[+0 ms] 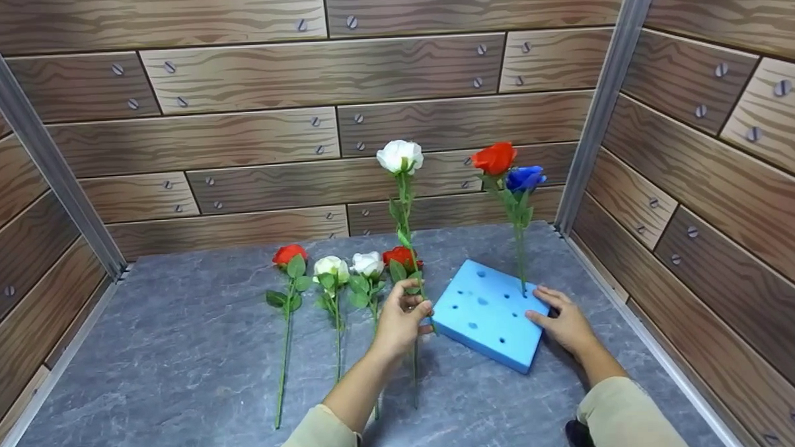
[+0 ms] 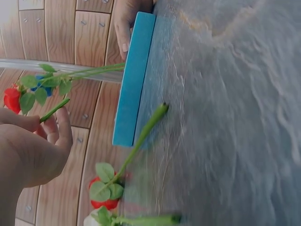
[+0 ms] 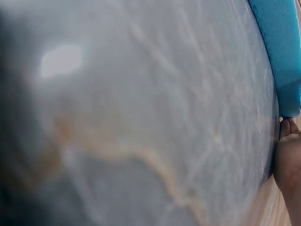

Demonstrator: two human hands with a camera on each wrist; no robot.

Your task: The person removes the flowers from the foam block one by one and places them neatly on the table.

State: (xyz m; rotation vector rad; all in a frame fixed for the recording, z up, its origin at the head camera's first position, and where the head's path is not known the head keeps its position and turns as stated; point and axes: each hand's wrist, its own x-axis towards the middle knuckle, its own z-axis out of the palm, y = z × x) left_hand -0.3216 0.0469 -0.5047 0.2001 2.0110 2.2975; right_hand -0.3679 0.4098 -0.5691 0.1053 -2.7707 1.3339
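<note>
My left hand (image 1: 401,319) pinches the green stem of a white rose (image 1: 400,157) and holds it upright beside a blue foam block (image 1: 486,313). In the left wrist view the stem's cut end (image 2: 60,106) sticks out past the fingers, apart from the block. My right hand (image 1: 569,323) grips the block at its right edge, with thumb and fingertips over the top. Small holes dot the block's top. An orange-red rose (image 1: 494,158) and a blue rose (image 1: 525,178) stand in it near the right hand.
To the left, a red rose (image 1: 289,256), a cream rose (image 1: 331,269), a white rose (image 1: 368,264) and another red rose (image 1: 400,256) lie on the grey marbled table (image 1: 197,363), stems towards me. Wood-patterned walls (image 1: 256,139) enclose the back and sides.
</note>
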